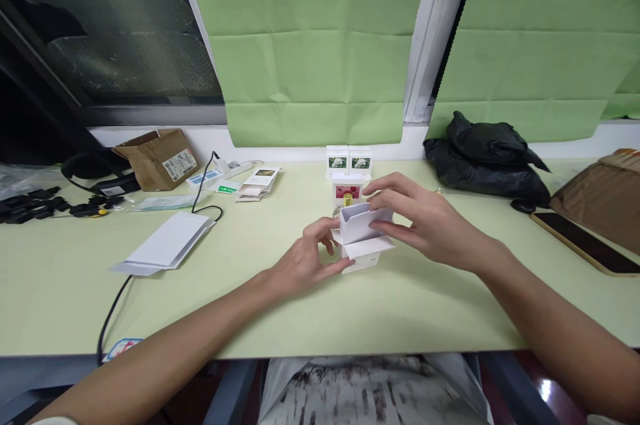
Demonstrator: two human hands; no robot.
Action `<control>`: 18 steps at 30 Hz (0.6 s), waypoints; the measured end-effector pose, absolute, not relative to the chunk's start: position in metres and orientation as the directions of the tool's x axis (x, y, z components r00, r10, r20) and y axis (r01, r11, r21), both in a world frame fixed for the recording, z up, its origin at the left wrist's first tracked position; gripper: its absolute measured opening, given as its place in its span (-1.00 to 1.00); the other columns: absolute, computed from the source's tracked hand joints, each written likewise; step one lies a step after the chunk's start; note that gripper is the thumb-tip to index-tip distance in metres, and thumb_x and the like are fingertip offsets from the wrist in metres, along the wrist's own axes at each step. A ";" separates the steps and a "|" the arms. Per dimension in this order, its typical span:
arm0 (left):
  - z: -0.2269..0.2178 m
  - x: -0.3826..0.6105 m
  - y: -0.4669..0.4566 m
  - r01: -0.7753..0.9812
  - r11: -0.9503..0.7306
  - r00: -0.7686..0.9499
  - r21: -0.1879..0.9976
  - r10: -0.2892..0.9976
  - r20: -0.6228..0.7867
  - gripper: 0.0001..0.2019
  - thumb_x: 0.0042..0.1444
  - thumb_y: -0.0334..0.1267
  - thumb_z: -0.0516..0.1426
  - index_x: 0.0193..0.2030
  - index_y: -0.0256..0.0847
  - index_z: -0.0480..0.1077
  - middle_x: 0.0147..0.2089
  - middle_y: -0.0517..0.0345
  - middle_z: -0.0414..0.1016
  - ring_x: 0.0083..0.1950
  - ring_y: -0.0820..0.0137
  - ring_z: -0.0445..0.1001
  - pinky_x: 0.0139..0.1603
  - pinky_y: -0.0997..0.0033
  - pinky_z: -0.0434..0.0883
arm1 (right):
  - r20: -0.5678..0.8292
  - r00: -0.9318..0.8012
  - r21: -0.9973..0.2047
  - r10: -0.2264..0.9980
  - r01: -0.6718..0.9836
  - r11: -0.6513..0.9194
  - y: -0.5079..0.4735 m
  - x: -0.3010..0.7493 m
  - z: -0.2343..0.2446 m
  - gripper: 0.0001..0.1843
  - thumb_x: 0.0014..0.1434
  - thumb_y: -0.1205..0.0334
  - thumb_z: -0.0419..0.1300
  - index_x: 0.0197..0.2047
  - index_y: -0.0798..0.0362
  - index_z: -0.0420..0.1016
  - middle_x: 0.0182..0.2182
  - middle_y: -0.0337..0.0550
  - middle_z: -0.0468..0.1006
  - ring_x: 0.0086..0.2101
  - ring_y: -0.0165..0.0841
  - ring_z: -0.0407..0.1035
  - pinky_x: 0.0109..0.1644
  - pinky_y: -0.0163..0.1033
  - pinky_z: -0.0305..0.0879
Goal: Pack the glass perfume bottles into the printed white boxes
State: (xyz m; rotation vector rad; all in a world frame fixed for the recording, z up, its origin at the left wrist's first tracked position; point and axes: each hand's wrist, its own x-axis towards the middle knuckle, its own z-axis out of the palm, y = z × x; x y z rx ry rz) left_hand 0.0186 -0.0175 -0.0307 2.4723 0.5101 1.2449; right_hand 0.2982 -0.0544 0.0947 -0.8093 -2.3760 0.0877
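A small white cardboard box [361,233] with open flaps stands on the pale green table [280,291] in front of me. My left hand [306,263] grips its lower left side. My right hand [421,219] pinches its upper flap from the right. Just behind the box a gold-capped small bottle [347,199] peeks out. Behind that stands a white box with a red flower picture [347,191], and two white boxes with white flower pictures [349,160] stand farther back.
A flat stack of white folded cartons [165,245] lies at left with a black cable [203,201]. A brown cardboard box [160,157], leaflets [259,182] and black clips [30,203] sit at far left. A black plastic bag [487,158], a phone [583,241] and brown packaging [607,197] are at right.
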 end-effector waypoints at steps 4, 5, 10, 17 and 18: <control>-0.030 0.020 -0.017 0.144 -0.891 0.545 0.431 0.435 0.717 -0.14 0.27 -0.33 0.35 0.49 0.01 -0.12 0.23 -0.08 0.30 -0.15 0.43 0.52 -0.16 0.26 0.61 | 0.508 -0.682 -0.160 0.525 0.525 0.836 -0.055 0.294 0.095 -0.82 0.48 0.30 0.13 0.01 -0.12 0.53 0.25 -0.03 0.51 0.20 -0.04 0.45 0.02 0.00 0.49; -0.029 0.020 -0.018 0.144 -0.896 0.543 0.421 0.427 0.723 -0.14 0.27 -0.34 0.35 0.49 0.01 -0.12 0.25 -0.10 0.31 -0.14 0.43 0.52 -0.16 0.26 0.61 | 0.492 -0.701 -0.135 0.517 0.525 0.840 -0.055 0.293 0.095 -0.82 0.49 0.30 0.13 -0.01 -0.10 0.55 0.24 -0.03 0.52 0.20 -0.03 0.45 0.04 0.01 0.48; -0.023 0.021 -0.019 0.132 -0.918 0.566 0.375 0.380 0.732 -0.13 0.28 -0.37 0.33 0.53 0.05 -0.11 0.34 -0.18 0.36 -0.07 0.36 0.54 -0.13 0.24 0.62 | 0.355 -0.790 -0.107 0.500 0.497 0.861 -0.050 0.288 0.095 -0.80 0.45 0.37 0.18 -0.05 -0.02 0.65 0.19 -0.01 0.59 0.13 -0.07 0.49 0.14 0.06 0.44; -0.022 0.021 -0.019 0.149 -0.932 0.575 0.330 0.353 0.738 -0.18 0.31 -0.36 0.31 0.52 -0.01 -0.09 0.34 -0.22 0.39 -0.12 0.38 0.52 -0.17 0.26 0.62 | 0.126 -0.835 -0.389 0.536 0.456 0.801 -0.045 0.288 0.107 -0.68 0.55 0.20 0.06 -0.08 -0.02 0.67 0.07 -0.10 0.68 0.12 -0.14 0.51 0.13 -0.05 0.41; -0.023 0.020 -0.019 0.153 -0.931 0.575 0.331 0.356 0.736 -0.19 0.31 -0.36 0.30 0.51 -0.02 -0.09 0.34 -0.23 0.38 -0.13 0.39 0.51 -0.18 0.26 0.61 | 0.127 -0.833 -0.404 0.539 0.453 0.795 -0.044 0.288 0.107 -0.66 0.55 0.19 0.06 -0.12 -0.02 0.67 0.04 -0.11 0.69 0.10 -0.15 0.53 0.09 -0.07 0.42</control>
